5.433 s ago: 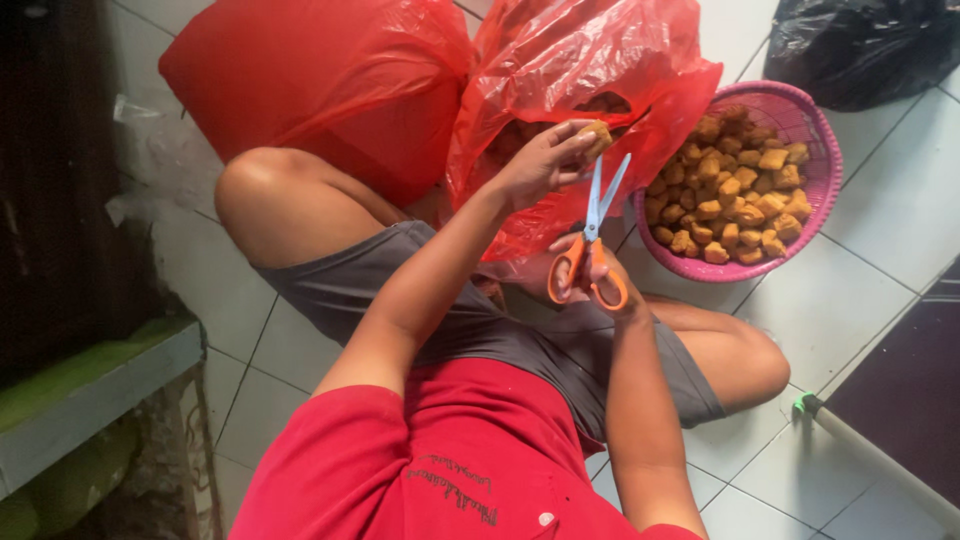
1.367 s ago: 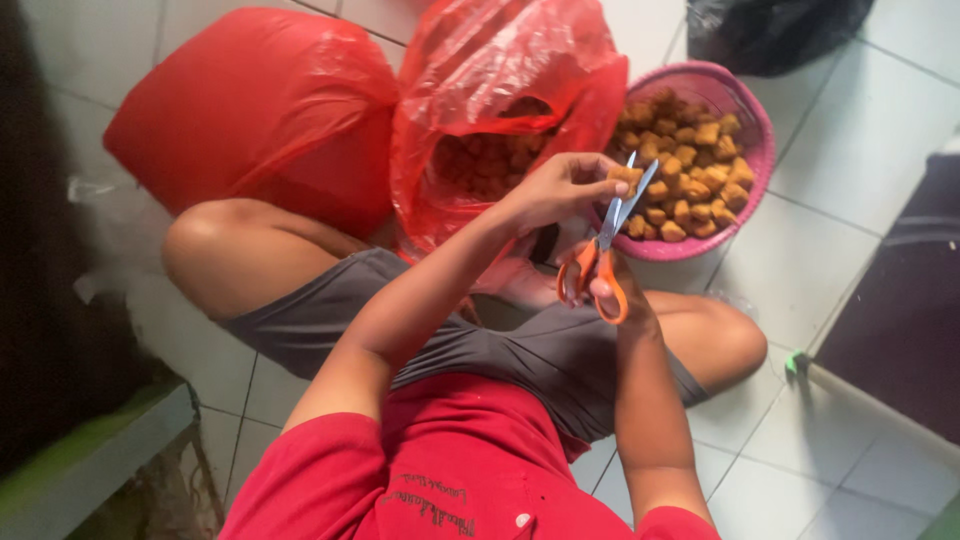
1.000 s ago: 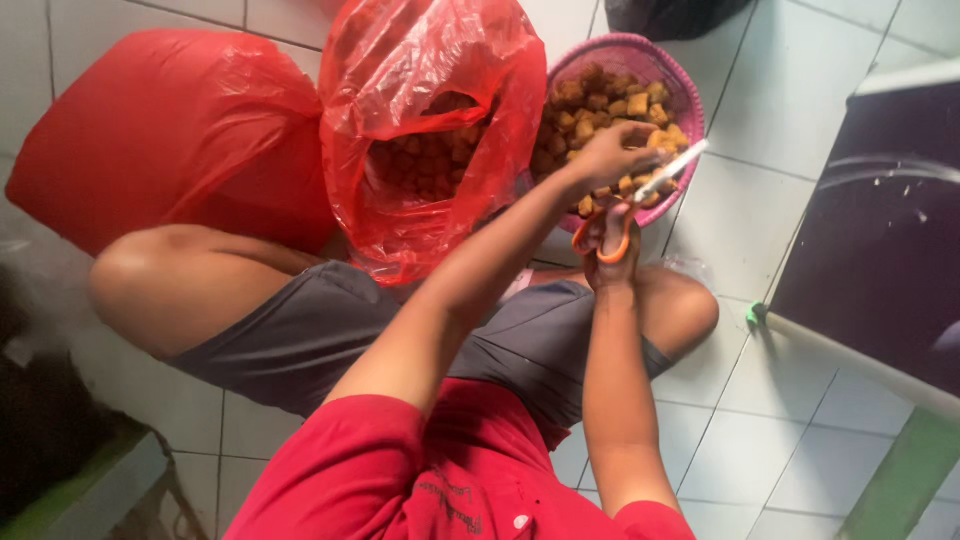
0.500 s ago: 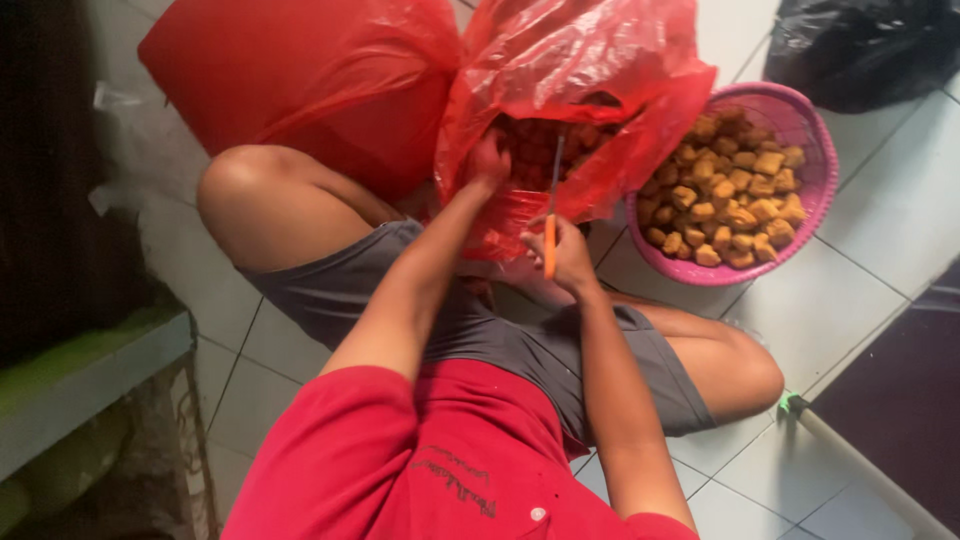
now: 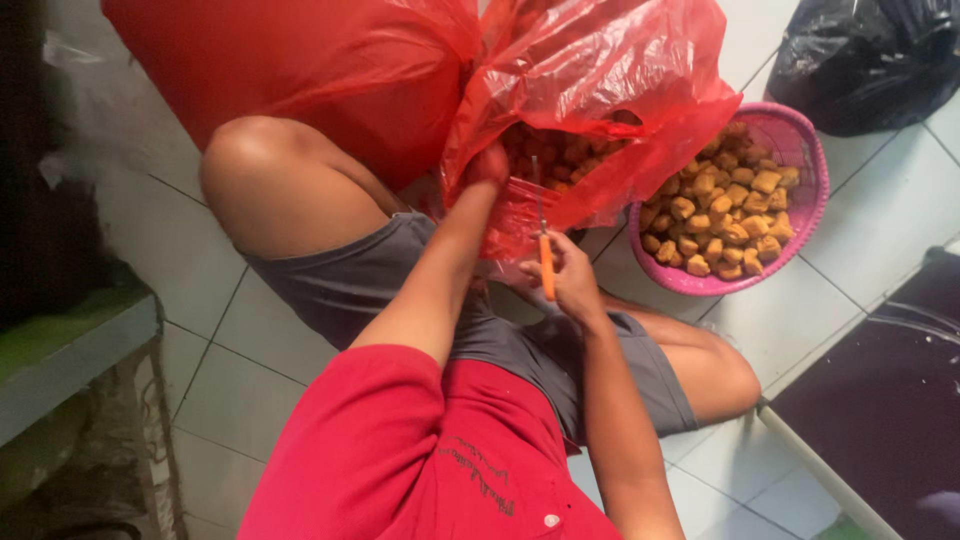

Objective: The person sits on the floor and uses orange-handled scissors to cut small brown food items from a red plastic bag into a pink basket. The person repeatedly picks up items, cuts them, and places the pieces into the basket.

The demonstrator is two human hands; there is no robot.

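Right hand [image 5: 570, 282] pinches orange scissors [image 5: 545, 262]; left hand [image 5: 488, 165] digs into the red bag [image 5: 600, 100]. Basket [image 5: 800, 215] well filled, bag nowhere near empty.

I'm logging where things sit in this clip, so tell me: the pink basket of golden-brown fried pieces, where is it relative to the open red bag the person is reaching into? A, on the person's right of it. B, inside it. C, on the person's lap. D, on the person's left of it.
A: the pink basket stands on the tiled floor to the person's right of the open red bag, beyond the right hand.
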